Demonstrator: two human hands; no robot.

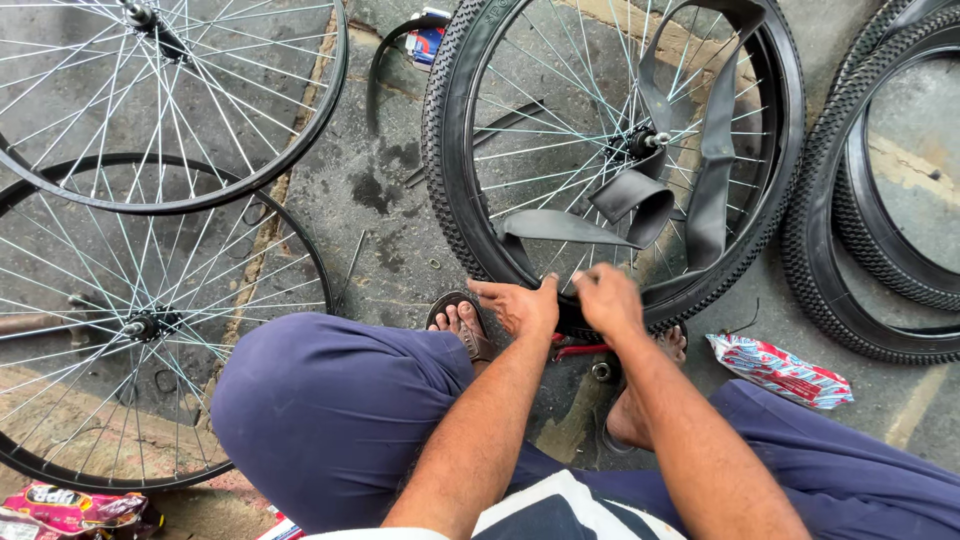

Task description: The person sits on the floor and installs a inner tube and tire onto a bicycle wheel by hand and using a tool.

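Note:
A bicycle wheel with a knobby black tyre [450,190] lies on the ground in front of me. A loose black inner tube [640,200] drapes over its spokes and hub. My left hand [520,305] and my right hand [605,298] press side by side on the near edge of the tyre, fingers curled on the rubber at the rim. Just under my hands lies a red-handled tool [580,350], partly hidden. My sandalled feet sit either side of it.
Two bare spoked rims lie at left, one at the top [320,110] and one below [300,250]. Stacked black tyres [830,260] lie at right. A red and white wrapper [780,370] lies beside my right leg, and a pink packet [70,510] sits at bottom left.

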